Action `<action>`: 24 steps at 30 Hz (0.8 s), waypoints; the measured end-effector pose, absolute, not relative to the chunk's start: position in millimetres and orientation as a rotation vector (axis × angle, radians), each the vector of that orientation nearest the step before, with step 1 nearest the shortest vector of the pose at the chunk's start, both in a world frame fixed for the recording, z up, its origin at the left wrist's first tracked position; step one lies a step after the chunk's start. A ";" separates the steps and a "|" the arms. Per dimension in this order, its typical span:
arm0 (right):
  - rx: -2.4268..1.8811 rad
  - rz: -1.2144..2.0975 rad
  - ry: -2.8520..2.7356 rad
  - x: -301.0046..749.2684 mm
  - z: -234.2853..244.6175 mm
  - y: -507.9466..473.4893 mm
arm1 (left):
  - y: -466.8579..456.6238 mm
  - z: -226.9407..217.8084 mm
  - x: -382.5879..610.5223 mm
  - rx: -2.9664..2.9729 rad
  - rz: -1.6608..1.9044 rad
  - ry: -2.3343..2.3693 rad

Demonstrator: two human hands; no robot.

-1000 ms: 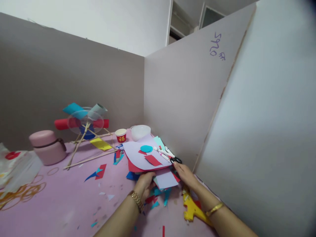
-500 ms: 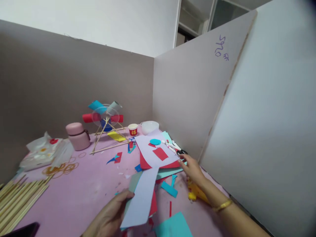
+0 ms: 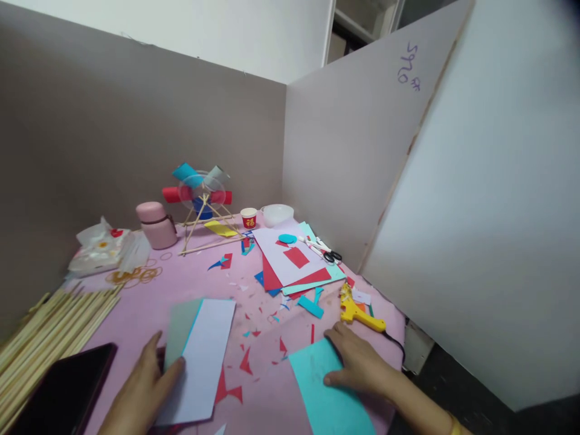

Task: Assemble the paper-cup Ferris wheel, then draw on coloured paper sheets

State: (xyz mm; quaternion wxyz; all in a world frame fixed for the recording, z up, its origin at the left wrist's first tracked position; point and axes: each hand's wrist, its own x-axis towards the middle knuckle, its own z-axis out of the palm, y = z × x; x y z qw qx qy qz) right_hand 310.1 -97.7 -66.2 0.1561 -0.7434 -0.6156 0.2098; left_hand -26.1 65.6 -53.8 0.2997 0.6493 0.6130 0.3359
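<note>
Counter [image 3: 136,314]: covered with a pink sheet and scattered with small red and blue paper scraps.
Paper pile [image 3: 290,269]: lilac, red and teal sheets lie stacked near the back right corner, with scissors [image 3: 330,255] just beside them.
White sheet [image 3: 199,356]: a long pale rectangle, flat on the counter at the front left, lying over a grey-green sheet [image 3: 179,329].
Teal sheet [image 3: 328,393]: bright turquoise, flat at the front right edge.
Left hand [image 3: 140,389]: the fingers lie spread and flat on the edge of the white sheet, not closed around it.
Right hand [image 3: 357,362]: the fingers are loosely curved and press on the top corner of the teal sheet.
Glue gun [image 3: 357,311]: yellow, lying just behind the right hand.
</note>
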 end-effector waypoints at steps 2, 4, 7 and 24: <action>-2.139 0.598 -1.743 304.8 -68.4 -95.0 | 56.2 -51.0 -18.6 1.900 0.972 1.671; -2.135 0.598 -1.722 301.7 -68.3 -92.8 | 40.6 -51.0 -4.8 2.069 1.036 1.625; -2.121 0.608 -1.686 300.7 -66.2 -94.9 | 11.0 -59.9 24.4 2.179 0.952 1.335; -1.887 0.445 -1.450 288.8 -75.3 -63.9 | -18.0 -95.2 96.3 1.931 0.403 1.000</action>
